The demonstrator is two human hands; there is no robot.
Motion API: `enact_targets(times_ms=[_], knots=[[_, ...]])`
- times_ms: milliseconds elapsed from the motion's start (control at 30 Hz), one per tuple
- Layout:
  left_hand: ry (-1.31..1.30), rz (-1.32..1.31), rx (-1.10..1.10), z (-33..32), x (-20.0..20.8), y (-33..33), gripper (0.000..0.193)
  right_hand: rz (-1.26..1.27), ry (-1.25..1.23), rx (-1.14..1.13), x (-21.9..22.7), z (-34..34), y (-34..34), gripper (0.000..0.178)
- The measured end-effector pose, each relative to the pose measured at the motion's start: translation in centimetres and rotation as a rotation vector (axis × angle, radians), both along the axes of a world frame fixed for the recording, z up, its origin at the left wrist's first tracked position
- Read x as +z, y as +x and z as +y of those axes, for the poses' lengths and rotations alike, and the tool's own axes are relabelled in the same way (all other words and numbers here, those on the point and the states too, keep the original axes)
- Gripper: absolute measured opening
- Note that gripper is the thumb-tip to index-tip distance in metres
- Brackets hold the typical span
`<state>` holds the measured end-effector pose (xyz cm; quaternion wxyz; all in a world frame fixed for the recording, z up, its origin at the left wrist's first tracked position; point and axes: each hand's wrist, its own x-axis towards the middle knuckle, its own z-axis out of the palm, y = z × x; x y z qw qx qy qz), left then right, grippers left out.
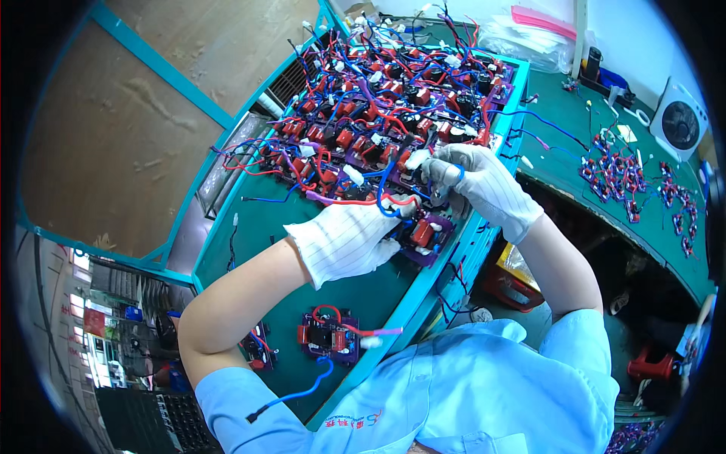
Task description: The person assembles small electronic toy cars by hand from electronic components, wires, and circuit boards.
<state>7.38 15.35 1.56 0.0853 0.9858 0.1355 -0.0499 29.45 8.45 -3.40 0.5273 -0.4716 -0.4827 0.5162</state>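
Note:
Both my hands wear white striped work gloves. My left hand [352,236] is closed on the near-left side of a purple circuit board [418,256] with red block components. A red wire and a blue wire [383,198] loop over its fingertips. My right hand [484,185] is pinched just above the same board, beside a white connector [417,159]. A bit of blue shows between its fingers, but what they grip is hidden. Nearer me, a separate circuit board [330,337] lies on the green table, with red and blue leads trailing off it.
Beyond my hands, many wired circuit boards [363,98] crowd the green-topped table with a teal edge [393,333]. On the right, a second green bench [560,178] holds more boards [616,174] and a small fan [678,121]. A wooden panel [113,144] in a teal frame stands left.

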Motion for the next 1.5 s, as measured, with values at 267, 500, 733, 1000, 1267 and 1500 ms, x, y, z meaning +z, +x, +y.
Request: enact_targets(times_ms=[267,500,733,1000,1267,1500], knots=[[0.005,0.11,0.112,-0.7,0.9,1.3,0.039,-0.745,0.386,-0.279,-0.6,-3.1,-0.6,0.047],[-0.327,-0.047,0.151,0.2,3.3,-2.5,0.052,-1.158,0.533,-0.239,-0.8,-5.8,-2.9,0.052],[-0.135,-0.036,0.394,-1.8,8.2,-12.5,0.04,-1.222,0.297,-0.081,0.8,-4.2,-4.0,0.027],[0.146,-0.062,0.565,-8.4,5.3,-22.6,0.046,-1.275,0.272,-0.103,0.4,-3.0,-5.0,0.034],[0.111,-0.456,0.832,-12.2,3.5,-27.2,0.033,-1.191,0.414,-0.23,-0.4,-3.7,-5.6,0.03],[0.043,-0.073,1.054,-12.8,1.0,-28.6,0.098,-1.037,0.414,-0.226,-2.1,-5.8,-3.9,0.023]])
